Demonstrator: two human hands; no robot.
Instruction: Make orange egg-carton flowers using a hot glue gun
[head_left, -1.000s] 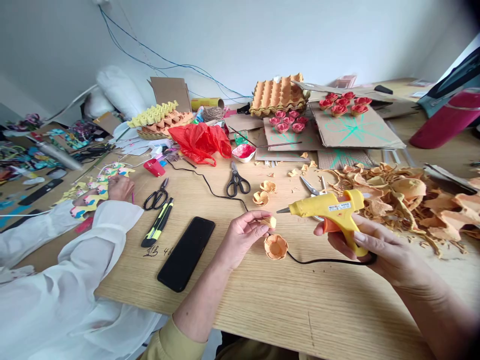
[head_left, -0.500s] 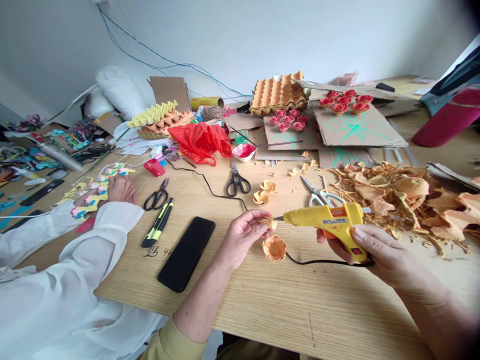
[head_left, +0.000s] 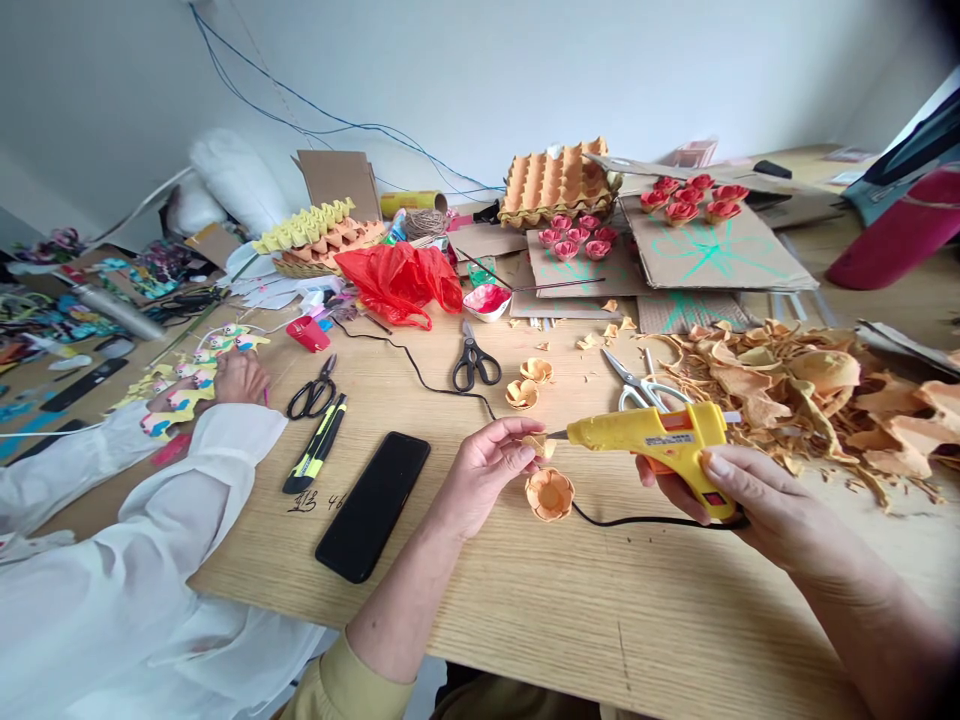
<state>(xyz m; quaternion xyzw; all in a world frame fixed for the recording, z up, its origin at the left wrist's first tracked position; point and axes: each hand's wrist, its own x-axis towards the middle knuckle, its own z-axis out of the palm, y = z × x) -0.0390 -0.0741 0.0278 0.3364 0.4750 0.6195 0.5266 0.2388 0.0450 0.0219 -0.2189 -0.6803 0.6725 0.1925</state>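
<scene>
Between the thumb and fingers of my left hand is a small piece of orange egg carton, partly hidden by the fingertips. My right hand grips a yellow hot glue gun; its metal nozzle points left and meets the carton piece, or comes very close to it. Just below sits an orange egg-carton flower cup on the table. Farther back are two more carton flowers. The gun's black cord runs behind the cup.
Silver-handled scissors and a heap of carton scraps lie right. Black scissors, a utility knife and a phone lie left. Red flowers stand on cardboard behind. A co-worker's hand works at far left.
Hardly anything differs. Both hands, the glue gun and the carton piece stay in the same place, with only a very slight shift of the view.
</scene>
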